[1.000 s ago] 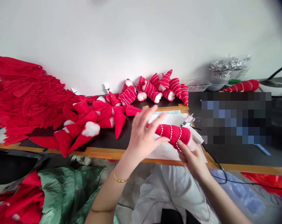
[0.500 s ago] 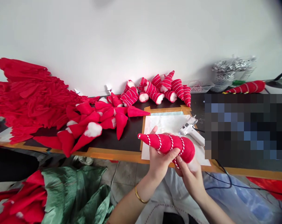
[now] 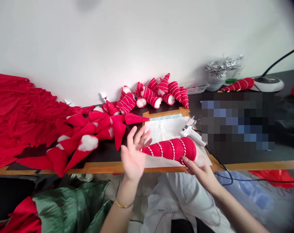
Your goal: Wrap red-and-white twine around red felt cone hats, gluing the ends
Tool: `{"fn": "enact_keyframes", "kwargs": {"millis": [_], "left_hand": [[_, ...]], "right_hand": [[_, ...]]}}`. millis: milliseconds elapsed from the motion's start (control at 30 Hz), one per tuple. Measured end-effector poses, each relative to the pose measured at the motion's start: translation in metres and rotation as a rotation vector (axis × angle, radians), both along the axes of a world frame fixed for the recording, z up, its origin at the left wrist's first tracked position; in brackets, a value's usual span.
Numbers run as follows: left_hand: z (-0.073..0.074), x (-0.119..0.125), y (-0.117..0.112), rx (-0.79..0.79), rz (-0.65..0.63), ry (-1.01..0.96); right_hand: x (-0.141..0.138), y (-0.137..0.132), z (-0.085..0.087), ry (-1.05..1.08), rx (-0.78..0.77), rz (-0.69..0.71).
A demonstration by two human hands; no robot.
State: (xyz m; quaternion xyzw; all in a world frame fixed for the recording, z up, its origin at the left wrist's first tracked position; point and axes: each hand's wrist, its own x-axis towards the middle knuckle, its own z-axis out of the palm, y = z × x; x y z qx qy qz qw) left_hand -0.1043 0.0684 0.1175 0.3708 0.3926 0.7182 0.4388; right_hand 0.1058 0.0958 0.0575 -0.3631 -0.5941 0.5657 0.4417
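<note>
A stuffed red felt cone (image 3: 171, 149) wound with red-and-white twisted cord lies nearly level above the white paper sheet (image 3: 161, 129), its tip pointing left. My right hand (image 3: 200, 171) grips its wide, white-stuffed end. My left hand (image 3: 134, 152) is open with fingers spread, holding nothing, a little left of the cone's tip. A white hot glue gun (image 3: 189, 129) lies on the paper just behind the cone. A gold bangle circles my left wrist.
Unwound felt cones (image 3: 86, 145) with white stuffing lie left of the paper, and corded cones (image 3: 149, 95) stand along the wall. A heap of red felt (image 3: 16, 113) fills the far left. Silver tinsel (image 3: 221, 68) sits back right. A green sack (image 3: 59, 200) lies on the floor.
My left hand has let go of the cone, opened and moved left. The cone has swung from tilted to nearly level, and only my right hand holds it.
</note>
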Motion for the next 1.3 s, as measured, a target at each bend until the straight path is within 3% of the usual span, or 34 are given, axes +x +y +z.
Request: {"fn": "enact_keyframes", "kwargs": {"millis": [100, 167, 267, 333, 467, 533, 600, 667, 733, 933, 1033, 1167, 1233, 1300], "left_hand": [[0.012, -0.026, 0.003, -0.306, -0.471, 0.161], [0.013, -0.026, 0.003, -0.448, -0.742, 0.314], [0.006, -0.008, 0.004, -0.506, -0.870, 0.447], [0.001, 0.004, 0.006, -0.506, -0.776, 0.495], [-0.011, 0.016, 0.013, -0.380, -0.286, 0.781], [-0.019, 0.019, 0.017, -0.328, -0.055, 1.000], [-0.025, 0.022, 0.019, -0.320, 0.076, 1.205], [-0.029, 0.026, 0.018, -0.311, 0.113, 1.350], [-0.030, 0.029, 0.017, -0.280, 0.113, 1.442], [-0.031, 0.032, 0.016, -0.187, 0.202, 1.587], [-0.034, 0.033, 0.016, -0.206, 0.224, 1.615], [-0.033, 0.032, 0.015, -0.236, 0.168, 1.605], [-0.031, 0.031, 0.015, -0.254, 0.120, 1.573], [-0.030, 0.030, 0.015, -0.281, 0.085, 1.511]], "right_hand": [[0.016, 0.013, 0.009, -0.060, 0.065, 0.116], [0.020, 0.017, 0.010, -0.104, 0.110, 0.186], [0.021, 0.021, 0.006, -0.146, 0.167, 0.220], [0.021, 0.022, 0.002, -0.139, 0.169, 0.173], [0.020, 0.020, 0.001, -0.080, 0.093, -0.061], [0.017, 0.017, 0.003, -0.072, 0.058, -0.061], [0.009, 0.013, 0.007, -0.062, 0.028, 0.034], [0.001, 0.010, 0.012, -0.057, 0.025, 0.107], [-0.007, 0.009, 0.015, -0.118, 0.089, 0.091], [-0.015, 0.015, 0.018, -0.617, 0.447, -0.285], [-0.015, 0.018, 0.019, -0.748, 0.607, -0.348], [-0.014, 0.017, 0.026, -0.631, 0.802, -0.308], [-0.014, 0.014, 0.028, -0.496, 0.726, -0.227], [-0.014, 0.013, 0.027, -0.384, 0.553, -0.088]]}}
